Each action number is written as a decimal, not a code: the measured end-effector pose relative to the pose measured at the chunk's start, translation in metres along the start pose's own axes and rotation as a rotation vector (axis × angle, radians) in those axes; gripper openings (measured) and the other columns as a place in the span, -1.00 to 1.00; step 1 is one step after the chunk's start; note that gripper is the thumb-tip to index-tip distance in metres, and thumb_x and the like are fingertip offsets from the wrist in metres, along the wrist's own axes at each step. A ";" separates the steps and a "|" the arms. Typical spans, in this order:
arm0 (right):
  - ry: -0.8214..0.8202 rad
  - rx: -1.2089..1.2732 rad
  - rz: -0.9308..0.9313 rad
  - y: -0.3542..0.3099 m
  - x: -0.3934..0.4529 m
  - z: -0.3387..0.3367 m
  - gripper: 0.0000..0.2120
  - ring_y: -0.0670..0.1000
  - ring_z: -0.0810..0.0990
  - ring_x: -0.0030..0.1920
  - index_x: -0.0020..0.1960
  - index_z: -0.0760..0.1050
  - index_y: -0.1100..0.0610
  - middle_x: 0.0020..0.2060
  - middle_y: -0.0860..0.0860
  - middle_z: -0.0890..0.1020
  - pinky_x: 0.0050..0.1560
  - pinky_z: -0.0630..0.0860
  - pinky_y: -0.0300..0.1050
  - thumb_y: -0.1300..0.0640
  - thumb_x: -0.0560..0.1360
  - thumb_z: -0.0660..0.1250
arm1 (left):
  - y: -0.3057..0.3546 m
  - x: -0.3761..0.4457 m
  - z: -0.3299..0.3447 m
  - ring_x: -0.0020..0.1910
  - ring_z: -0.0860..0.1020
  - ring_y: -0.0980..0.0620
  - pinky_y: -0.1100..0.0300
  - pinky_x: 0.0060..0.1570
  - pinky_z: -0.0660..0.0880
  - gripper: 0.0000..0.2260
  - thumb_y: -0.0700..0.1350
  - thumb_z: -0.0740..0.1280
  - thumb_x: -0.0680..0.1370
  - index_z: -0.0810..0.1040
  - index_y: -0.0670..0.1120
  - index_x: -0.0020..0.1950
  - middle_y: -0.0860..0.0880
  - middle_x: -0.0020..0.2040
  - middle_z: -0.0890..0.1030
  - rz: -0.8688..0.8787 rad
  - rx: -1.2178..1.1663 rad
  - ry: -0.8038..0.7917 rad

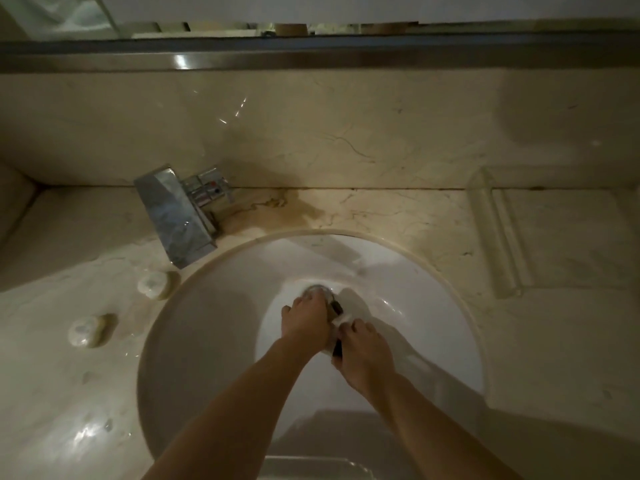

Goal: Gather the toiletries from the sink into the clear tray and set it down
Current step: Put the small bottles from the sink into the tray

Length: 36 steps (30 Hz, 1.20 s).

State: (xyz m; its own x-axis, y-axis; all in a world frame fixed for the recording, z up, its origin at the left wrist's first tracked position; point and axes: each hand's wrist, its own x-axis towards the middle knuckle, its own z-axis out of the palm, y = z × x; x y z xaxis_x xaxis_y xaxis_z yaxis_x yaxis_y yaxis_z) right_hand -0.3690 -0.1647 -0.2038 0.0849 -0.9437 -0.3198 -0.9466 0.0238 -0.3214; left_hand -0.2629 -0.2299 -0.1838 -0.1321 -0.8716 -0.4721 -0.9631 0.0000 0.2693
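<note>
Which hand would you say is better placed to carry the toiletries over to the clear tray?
Right, probably. The clear tray lies on the counter to the right of the sink, and the right hand already grips the toiletries.

Dim, warm light; glare on wet counter.

We see a dim room with a beige marble counter. A steel tap stands far left, a mirror beyond.
</note>
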 end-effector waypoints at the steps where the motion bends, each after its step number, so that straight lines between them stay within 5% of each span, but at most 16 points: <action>1: -0.009 0.034 0.020 -0.001 -0.001 0.001 -0.64 0.11 0.48 0.12 0.25 0.36 0.14 0.15 0.10 0.51 0.11 0.46 -0.02 0.02 0.51 0.23 | -0.001 -0.001 -0.004 0.11 0.53 -0.13 0.00 0.12 0.41 -0.68 -0.12 0.28 0.50 0.31 -0.04 0.22 -0.09 0.11 0.58 -0.036 -0.081 0.023; 6: 0.017 0.456 0.223 -0.008 -0.009 -0.020 -0.75 0.05 0.57 -0.14 0.07 0.29 0.08 -0.09 0.03 0.57 -0.15 0.52 0.01 0.06 0.47 0.28 | -0.004 -0.010 -0.043 -0.16 0.61 -0.08 0.08 -0.21 0.58 -0.66 -0.11 0.34 0.44 0.42 0.02 0.20 -0.10 0.01 0.61 -0.109 -0.536 0.088; 10: 0.082 0.678 0.301 -0.018 -0.017 -0.051 -0.78 0.04 0.56 -0.28 -0.10 0.28 0.06 -0.23 0.05 0.58 -0.26 0.52 0.00 0.10 0.46 0.35 | -0.005 -0.029 -0.077 -0.13 0.58 -0.11 0.13 -0.29 0.54 -0.58 -0.12 0.44 0.42 0.31 -0.02 0.16 -0.05 -0.12 0.50 -0.181 -0.787 0.178; 16: 0.175 1.002 0.268 -0.043 -0.047 -0.111 -0.83 0.05 0.63 -0.29 0.01 0.41 0.00 -0.14 0.05 0.59 -0.19 0.58 0.00 0.23 0.50 0.32 | -0.007 -0.081 -0.121 -0.28 0.61 -0.06 0.26 -0.45 0.50 -0.86 -0.13 0.34 0.53 0.45 -0.15 0.01 -0.19 -0.10 0.60 -0.155 -1.157 0.038; 23: 0.252 1.432 0.179 -0.072 -0.107 -0.170 -0.82 0.16 0.61 -0.26 0.06 0.46 0.14 -0.09 0.22 0.58 -0.25 0.56 -0.08 0.35 0.52 0.26 | -0.018 -0.163 -0.175 -0.33 0.51 -0.07 0.21 -0.43 0.47 -0.87 -0.29 0.20 0.58 0.48 -0.21 0.09 -0.23 -0.12 0.51 0.048 -1.475 -0.099; 30: 0.342 1.503 0.081 -0.101 -0.160 -0.200 -0.92 0.11 0.59 -0.28 -0.04 0.46 0.21 -0.19 0.20 0.55 -0.23 0.53 -0.08 0.35 0.54 0.24 | -0.032 -0.229 -0.207 -0.19 0.62 -0.03 0.16 -0.14 0.53 -0.66 -0.50 0.25 0.46 0.55 -0.16 0.11 -0.13 -0.11 0.62 0.349 -1.335 -0.095; 36: 0.366 1.514 -0.078 -0.123 -0.203 -0.210 -0.82 0.11 0.59 -0.22 0.01 0.46 0.24 -0.14 0.17 0.52 -0.18 0.52 -0.07 0.46 0.49 0.23 | -0.049 -0.279 -0.210 -0.15 0.66 0.01 0.20 -0.11 0.58 -0.66 -0.44 0.31 0.49 0.52 -0.10 0.16 -0.12 -0.05 0.63 0.499 -1.172 0.039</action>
State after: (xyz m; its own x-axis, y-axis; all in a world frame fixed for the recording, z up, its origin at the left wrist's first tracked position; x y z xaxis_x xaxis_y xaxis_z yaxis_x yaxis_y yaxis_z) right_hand -0.3349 -0.0449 0.0877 -0.1738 -0.9791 -0.1056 0.2590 0.0580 -0.9641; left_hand -0.1300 -0.0893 0.1111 -0.3926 -0.9157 -0.0862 -0.0256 -0.0828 0.9962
